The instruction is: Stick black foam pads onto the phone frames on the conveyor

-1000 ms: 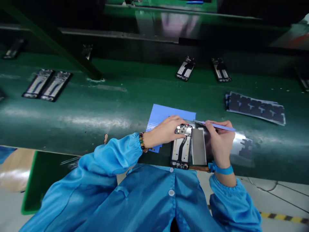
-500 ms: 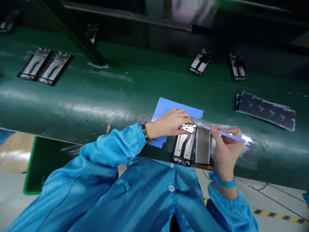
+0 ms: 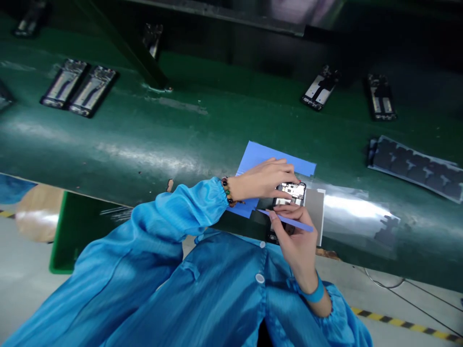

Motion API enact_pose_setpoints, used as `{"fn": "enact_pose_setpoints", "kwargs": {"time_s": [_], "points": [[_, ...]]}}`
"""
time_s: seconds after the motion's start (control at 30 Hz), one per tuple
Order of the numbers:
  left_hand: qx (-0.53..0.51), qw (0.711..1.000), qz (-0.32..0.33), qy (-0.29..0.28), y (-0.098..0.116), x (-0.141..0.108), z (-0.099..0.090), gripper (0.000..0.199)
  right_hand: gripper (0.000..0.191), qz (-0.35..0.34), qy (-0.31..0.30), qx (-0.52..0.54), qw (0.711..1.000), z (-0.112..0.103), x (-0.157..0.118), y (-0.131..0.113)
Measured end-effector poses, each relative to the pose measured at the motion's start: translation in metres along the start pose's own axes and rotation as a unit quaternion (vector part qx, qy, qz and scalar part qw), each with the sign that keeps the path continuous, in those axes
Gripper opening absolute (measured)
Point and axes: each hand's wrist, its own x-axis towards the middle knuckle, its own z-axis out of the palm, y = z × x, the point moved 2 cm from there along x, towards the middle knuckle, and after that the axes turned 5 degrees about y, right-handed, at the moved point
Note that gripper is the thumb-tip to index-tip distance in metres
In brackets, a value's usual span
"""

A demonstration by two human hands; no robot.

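An opened phone (image 3: 296,192) with its inner boards showing lies on the bench near the front edge. My left hand (image 3: 264,181) is at its top end, thumb on the board side and fingers around the upper edge. In my right hand (image 3: 297,243) is a slim, pointed purple tool (image 3: 296,224), possibly tweezers, held between thumb and fingers. Its tip points left, by the phone's left side. This hand covers most of the phone's lower half. Blue sheets (image 3: 278,156) lie beneath my left hand, and a grey panel (image 3: 315,205) lies along the phone's right side.
Clear film sheets (image 3: 347,226) lie right of the panel. A stack of dark cut films (image 3: 415,166) is farther right. More opened phones (image 3: 320,89) sit at the back, with a pair (image 3: 93,91) at left. A green post (image 3: 141,58) rises from the bench; a green bin (image 3: 77,231) stands below.
My right hand has moved left with the purple tool, from right of the phone to over its lower half. My left hand stays at the phone's top. The whole view has shifted somewhat.
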Motion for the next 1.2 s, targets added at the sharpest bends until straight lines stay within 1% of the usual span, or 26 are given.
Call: {"fn": "enact_pose_setpoints", "kwargs": {"time_s": [0.07, 0.1, 0.17, 0.23, 0.27, 0.37, 0.53, 0.73, 0.93, 1.1, 1.2], "points": [[-0.004, 1.0, -0.002, -0.002, 0.0, 0.0, 0.0, 0.043, 0.033, 0.016, -0.002, 0.035, 0.999, -0.006, 0.005, -0.004], [-0.006, 1.0, -0.003, -0.002, 0.0, 0.0, -0.001, 0.043, 0.034, 0.021, 0.007, 0.053, 0.998, -0.012, 0.01, -0.004], [-0.011, 1.0, -0.004, -0.002, 0.0, -0.001, -0.002, 0.042, 0.038, 0.016, 0.053, 0.074, 0.996, -0.029, 0.024, -0.004], [-0.019, 1.0, -0.007, -0.002, 0.001, -0.001, -0.004, 0.039, 0.042, 0.003, 0.107, 0.069, 0.992, -0.047, 0.041, 0.001], [-0.023, 1.0, -0.009, -0.003, 0.002, -0.002, -0.005, 0.038, 0.045, 0.001, 0.122, 0.063, 0.99, -0.055, 0.049, 0.005], [-0.037, 0.999, -0.012, -0.003, 0.004, -0.002, -0.008, 0.035, 0.048, 0.007, 0.118, 0.052, 0.992, -0.066, 0.068, 0.017], [-0.036, 0.999, -0.006, 0.008, 0.003, -0.002, -0.009, 0.037, 0.05, 0.01, 0.102, 0.054, 0.993, -0.06, 0.077, 0.028], [-0.031, 0.999, -0.013, -0.005, 0.001, -0.002, -0.005, 0.035, 0.048, 0.006, 0.111, 0.044, 0.993, -0.058, 0.075, 0.024], [-0.026, 1.0, -0.003, 0.01, 0.0, -0.001, -0.005, 0.034, 0.045, 0.0, 0.1, 0.037, 0.994, -0.058, 0.074, 0.025], [-0.028, 0.999, 0.039, 0.015, 0.0, -0.003, -0.011, 0.022, 0.045, -0.005, 0.099, 0.036, 0.994, -0.054, 0.072, 0.023], [0.006, 0.998, 0.065, -0.01, 0.004, -0.004, -0.016, 0.018, 0.046, -0.011, 0.1, 0.034, 0.994, -0.05, 0.072, 0.02]]}}
